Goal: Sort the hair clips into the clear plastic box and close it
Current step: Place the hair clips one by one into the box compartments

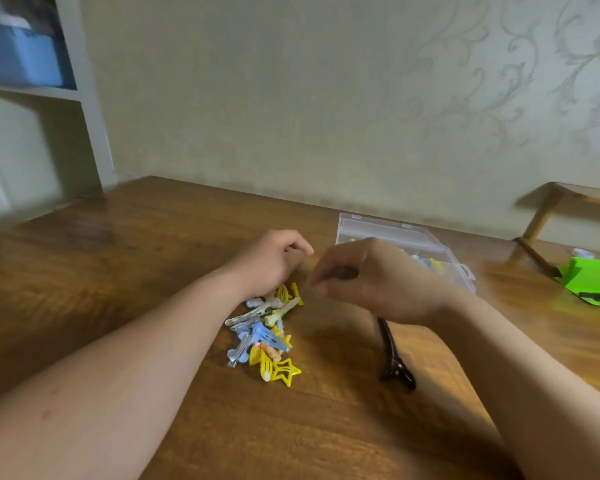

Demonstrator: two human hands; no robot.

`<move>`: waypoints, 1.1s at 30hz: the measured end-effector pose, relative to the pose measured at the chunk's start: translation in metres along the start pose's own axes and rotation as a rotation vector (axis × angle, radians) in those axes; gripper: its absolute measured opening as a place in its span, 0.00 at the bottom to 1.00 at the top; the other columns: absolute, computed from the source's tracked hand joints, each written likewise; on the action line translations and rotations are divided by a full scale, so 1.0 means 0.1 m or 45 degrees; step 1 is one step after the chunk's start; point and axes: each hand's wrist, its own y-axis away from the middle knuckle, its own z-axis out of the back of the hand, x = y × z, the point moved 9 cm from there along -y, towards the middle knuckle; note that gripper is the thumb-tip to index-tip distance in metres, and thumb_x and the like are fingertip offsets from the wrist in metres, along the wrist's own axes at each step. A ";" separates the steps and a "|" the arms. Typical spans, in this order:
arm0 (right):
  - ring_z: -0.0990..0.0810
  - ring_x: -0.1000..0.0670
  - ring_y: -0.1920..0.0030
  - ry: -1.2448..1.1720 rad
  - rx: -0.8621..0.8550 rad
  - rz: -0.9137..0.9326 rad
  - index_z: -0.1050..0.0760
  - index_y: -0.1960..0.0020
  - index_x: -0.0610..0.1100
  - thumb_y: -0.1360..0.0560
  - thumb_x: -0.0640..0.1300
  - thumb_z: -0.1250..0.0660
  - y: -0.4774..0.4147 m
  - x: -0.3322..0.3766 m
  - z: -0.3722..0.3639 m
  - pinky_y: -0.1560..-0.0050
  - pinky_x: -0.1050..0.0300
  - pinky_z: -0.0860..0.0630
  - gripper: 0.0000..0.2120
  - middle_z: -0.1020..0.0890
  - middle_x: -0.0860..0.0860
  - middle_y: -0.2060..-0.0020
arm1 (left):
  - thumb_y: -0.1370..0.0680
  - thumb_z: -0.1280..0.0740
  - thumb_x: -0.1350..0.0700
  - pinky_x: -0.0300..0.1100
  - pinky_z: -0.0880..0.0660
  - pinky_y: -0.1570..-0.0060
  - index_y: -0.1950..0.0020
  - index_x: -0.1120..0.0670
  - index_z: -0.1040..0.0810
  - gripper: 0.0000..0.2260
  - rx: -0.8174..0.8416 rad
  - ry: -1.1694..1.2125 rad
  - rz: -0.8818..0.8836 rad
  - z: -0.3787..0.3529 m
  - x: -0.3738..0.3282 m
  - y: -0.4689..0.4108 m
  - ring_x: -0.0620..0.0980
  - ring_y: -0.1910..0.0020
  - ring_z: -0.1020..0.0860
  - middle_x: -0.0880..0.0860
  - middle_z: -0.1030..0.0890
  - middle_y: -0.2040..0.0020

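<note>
Clear plastic box [395,237] sits on the table [118,258], far side, right of centre, partly hidden behind right hand. Lid state can't tell. A few yellow + pale blue clips [430,263] show inside, near its right end. Pile of hair clips [262,332] lies on table w/ yellow, blue, silver pieces mixed; yellow star clip [286,370] at the near edge. Black claw clip [394,355] lies apart, to the right of pile, under right wrist.

Left hand [274,259]: grip curled loosely, fingers bent in, resting at far end of pile; nothing visibly held. Right hand [368,278]: blurred, fingers pinched together, raised betw. pile and box; can't tell if it holds a clip.

Green sheet [594,280] at far right.
</note>
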 end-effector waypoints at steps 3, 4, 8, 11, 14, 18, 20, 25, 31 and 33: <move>0.15 0.57 0.55 -0.051 0.347 0.084 0.14 0.49 0.52 0.22 0.47 0.24 0.08 0.29 -0.28 0.50 0.54 0.19 0.02 0.13 0.56 0.56 | 0.19 0.34 0.58 0.50 0.19 0.52 0.51 0.42 0.16 0.12 -0.025 0.013 0.024 0.00 -0.01 -0.02 0.50 0.56 0.19 0.54 0.13 0.49; 0.16 0.57 0.55 -0.053 0.459 0.088 0.14 0.49 0.51 0.22 0.48 0.23 0.12 0.37 -0.37 0.51 0.56 0.19 0.03 0.13 0.56 0.55 | 0.18 0.34 0.59 0.49 0.20 0.51 0.50 0.42 0.16 0.12 -0.019 0.015 0.023 0.00 -0.02 -0.01 0.51 0.56 0.19 0.55 0.13 0.48; 0.18 0.61 0.59 0.002 0.665 0.067 0.15 0.47 0.53 0.23 0.50 0.22 0.21 0.48 -0.58 0.57 0.65 0.24 0.07 0.14 0.55 0.57 | 0.16 0.36 0.57 0.49 0.20 0.48 0.40 0.47 0.15 0.12 0.007 0.000 0.029 0.00 -0.05 0.04 0.55 0.47 0.16 0.51 0.13 0.45; 0.18 0.59 0.60 0.084 0.631 0.040 0.17 0.45 0.55 0.25 0.52 0.21 0.21 0.46 -0.60 0.59 0.64 0.25 0.10 0.14 0.55 0.57 | 0.15 0.36 0.57 0.46 0.23 0.52 0.39 0.47 0.15 0.12 0.003 0.001 0.023 0.01 -0.06 0.06 0.55 0.51 0.16 0.51 0.13 0.47; 0.18 0.58 0.58 0.114 0.603 0.008 0.17 0.44 0.55 0.25 0.55 0.21 0.21 0.45 -0.58 0.59 0.63 0.24 0.13 0.15 0.55 0.56 | 0.15 0.36 0.56 0.49 0.21 0.52 0.40 0.46 0.15 0.12 -0.004 -0.011 0.019 0.02 -0.05 0.05 0.55 0.53 0.16 0.48 0.15 0.51; 0.18 0.58 0.57 0.147 0.615 -0.005 0.18 0.43 0.55 0.25 0.56 0.22 0.21 0.49 -0.60 0.58 0.61 0.24 0.13 0.16 0.57 0.56 | 0.16 0.36 0.56 0.58 0.19 0.48 0.40 0.45 0.15 0.11 0.005 -0.011 0.026 0.01 -0.04 0.04 0.62 0.49 0.16 0.50 0.14 0.52; 0.20 0.61 0.59 0.167 0.623 0.000 0.17 0.43 0.55 0.24 0.55 0.22 0.21 0.51 -0.61 0.61 0.67 0.28 0.12 0.18 0.59 0.59 | 0.16 0.35 0.56 0.59 0.19 0.45 0.40 0.45 0.15 0.11 0.007 -0.011 0.025 0.00 -0.04 0.04 0.64 0.46 0.16 0.51 0.14 0.51; 0.19 0.59 0.57 0.173 0.631 -0.028 0.17 0.43 0.53 0.24 0.55 0.22 0.22 0.48 -0.60 0.59 0.64 0.26 0.12 0.16 0.57 0.56 | 0.16 0.36 0.55 0.57 0.18 0.44 0.41 0.44 0.15 0.12 -0.001 -0.013 0.042 0.00 0.01 0.02 0.60 0.45 0.15 0.48 0.14 0.48; 0.17 0.57 0.54 0.172 0.646 -0.031 0.17 0.44 0.52 0.24 0.55 0.22 0.22 0.43 -0.60 0.53 0.58 0.20 0.12 0.15 0.55 0.54 | 0.16 0.37 0.53 0.62 0.18 0.39 0.40 0.41 0.16 0.12 0.012 -0.019 0.044 -0.02 0.02 0.02 0.61 0.41 0.15 0.46 0.15 0.44; 0.18 0.57 0.54 0.186 0.648 -0.030 0.17 0.44 0.52 0.24 0.55 0.22 0.21 0.41 -0.60 0.53 0.57 0.20 0.12 0.16 0.56 0.55 | 0.16 0.37 0.53 0.61 0.18 0.38 0.40 0.41 0.16 0.12 0.008 -0.026 0.043 -0.02 0.02 0.01 0.59 0.42 0.15 0.45 0.15 0.43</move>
